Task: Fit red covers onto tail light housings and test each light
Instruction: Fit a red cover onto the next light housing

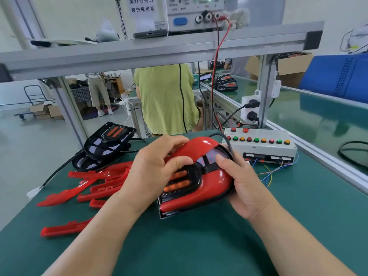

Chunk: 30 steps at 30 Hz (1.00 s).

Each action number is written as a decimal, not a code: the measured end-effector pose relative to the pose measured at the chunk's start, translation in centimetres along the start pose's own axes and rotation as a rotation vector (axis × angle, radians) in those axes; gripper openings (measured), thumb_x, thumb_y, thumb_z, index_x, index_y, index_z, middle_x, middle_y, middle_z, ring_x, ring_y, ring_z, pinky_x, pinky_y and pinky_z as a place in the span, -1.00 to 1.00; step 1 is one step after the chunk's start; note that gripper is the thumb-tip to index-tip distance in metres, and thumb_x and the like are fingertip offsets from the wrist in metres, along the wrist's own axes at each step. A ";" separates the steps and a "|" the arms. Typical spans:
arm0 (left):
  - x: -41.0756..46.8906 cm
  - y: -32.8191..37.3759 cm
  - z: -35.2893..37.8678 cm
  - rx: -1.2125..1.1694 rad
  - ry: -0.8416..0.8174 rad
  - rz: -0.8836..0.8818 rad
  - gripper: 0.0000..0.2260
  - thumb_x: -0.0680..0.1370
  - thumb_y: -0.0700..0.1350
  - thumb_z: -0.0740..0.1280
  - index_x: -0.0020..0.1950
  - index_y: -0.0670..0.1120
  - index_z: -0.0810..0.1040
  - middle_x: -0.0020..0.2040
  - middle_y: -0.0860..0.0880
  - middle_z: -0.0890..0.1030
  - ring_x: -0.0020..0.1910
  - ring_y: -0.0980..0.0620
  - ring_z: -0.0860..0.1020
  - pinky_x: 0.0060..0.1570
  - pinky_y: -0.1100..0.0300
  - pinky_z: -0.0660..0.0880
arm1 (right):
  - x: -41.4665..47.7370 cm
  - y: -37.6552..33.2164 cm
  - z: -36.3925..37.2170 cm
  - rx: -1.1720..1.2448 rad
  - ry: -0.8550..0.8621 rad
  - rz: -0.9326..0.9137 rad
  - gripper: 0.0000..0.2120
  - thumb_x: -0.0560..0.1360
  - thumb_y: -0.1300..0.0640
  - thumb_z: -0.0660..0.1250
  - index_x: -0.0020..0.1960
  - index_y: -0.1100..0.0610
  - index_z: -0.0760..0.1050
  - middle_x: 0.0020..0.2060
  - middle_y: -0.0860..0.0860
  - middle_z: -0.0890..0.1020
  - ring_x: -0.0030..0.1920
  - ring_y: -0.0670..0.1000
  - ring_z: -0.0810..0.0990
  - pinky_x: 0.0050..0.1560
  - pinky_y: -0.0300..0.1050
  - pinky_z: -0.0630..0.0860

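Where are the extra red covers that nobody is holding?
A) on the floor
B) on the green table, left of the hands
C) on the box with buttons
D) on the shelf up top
B: the loose red covers lie piled on the green table, left of the left hand, which grips the tail light.

Noted green-matted workbench point(199, 246) in foreground. Fitted along far edge with grey aluminium-profile uprights point(265, 86) carrying grey overhead shelf point(139, 50). Backed by plain white walls point(59, 12). Bounded off left edge by glossy pale grey-green floor point(29, 140), with brown cardboard boxes on low black trolley point(42, 110) well back. Adjoined beyond right edge by second green-topped bench point(318, 116). Lit evenly, diffusely.
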<state>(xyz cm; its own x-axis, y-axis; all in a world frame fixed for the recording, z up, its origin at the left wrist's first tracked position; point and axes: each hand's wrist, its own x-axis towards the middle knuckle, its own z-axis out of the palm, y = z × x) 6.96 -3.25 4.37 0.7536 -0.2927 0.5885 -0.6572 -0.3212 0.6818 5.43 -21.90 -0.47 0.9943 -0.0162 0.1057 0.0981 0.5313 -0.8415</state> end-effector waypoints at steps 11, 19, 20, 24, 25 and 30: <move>-0.4 -0.4 0.4 0.215 -0.042 0.168 -0.73 0.51 -0.15 0.43 0.21 -0.02 0.62 0.00 0.07 0.51 0.02 0.20 0.54 -0.10 0.56 0.44 | -0.4 -0.4 -0.2 0.020 -0.070 0.088 -0.48 0.40 0.21 0.42 0.34 0.28 0.45 0.26 0.38 0.52 0.08 0.23 0.59 0.19 0.23 0.51; -0.7 -0.9 1.6 0.348 -0.059 0.235 -0.64 0.54 -0.05 0.34 0.30 -0.11 0.60 0.02 0.01 0.50 0.05 0.06 0.52 0.08 0.21 0.51 | -0.5 -0.4 0.0 0.004 0.003 0.073 -0.41 0.28 0.09 0.56 0.25 0.22 0.52 -0.01 0.20 0.69 -0.10 0.12 0.70 -0.16 -0.01 0.64; -0.7 -0.9 1.7 0.345 -0.060 0.226 -0.64 0.54 -0.06 0.33 0.32 -0.12 0.59 0.03 0.01 0.50 0.07 0.03 0.51 0.10 0.11 0.52 | -0.4 -0.3 0.0 0.008 0.021 0.065 -0.40 0.25 0.08 0.55 0.24 0.23 0.52 -0.02 0.19 0.70 -0.12 0.11 0.70 -0.18 -0.03 0.63; -0.5 -1.3 1.4 0.360 -0.073 0.246 -0.63 0.55 -0.11 0.35 0.35 -0.13 0.55 0.09 0.00 0.50 0.13 -0.01 0.51 0.13 -0.02 0.52 | -0.3 -0.2 -0.1 0.022 0.030 0.044 -0.42 0.28 0.08 0.56 0.24 0.23 0.53 0.01 0.21 0.70 -0.10 0.14 0.70 -0.15 0.00 0.64; -0.5 -1.6 1.2 0.353 -0.069 0.237 -0.63 0.54 -0.13 0.37 0.35 -0.13 0.55 0.09 0.01 0.51 0.14 -0.01 0.51 0.13 -0.03 0.52 | -0.2 -0.2 -0.2 0.029 0.033 0.044 -0.42 0.28 0.08 0.57 0.24 0.23 0.54 0.01 0.22 0.70 -0.10 0.14 0.70 -0.13 0.02 0.64; -0.4 -2.3 0.2 0.254 -0.063 0.166 -0.66 0.52 -0.06 0.38 0.28 -0.08 0.60 0.09 0.08 0.53 0.16 0.03 0.54 0.17 0.03 0.51 | 0.1 -0.2 -0.6 0.057 0.045 0.064 -0.39 0.28 0.05 0.53 0.27 0.24 0.53 0.06 0.25 0.68 -0.07 0.16 0.69 -0.04 0.08 0.65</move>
<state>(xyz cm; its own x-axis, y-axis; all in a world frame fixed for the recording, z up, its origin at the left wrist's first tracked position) 8.15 -2.51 2.48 0.6390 -0.4125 0.6493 -0.7587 -0.4772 0.4436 5.52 -22.52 -0.64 0.9995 -0.0175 0.0275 0.0326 0.5801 -0.8139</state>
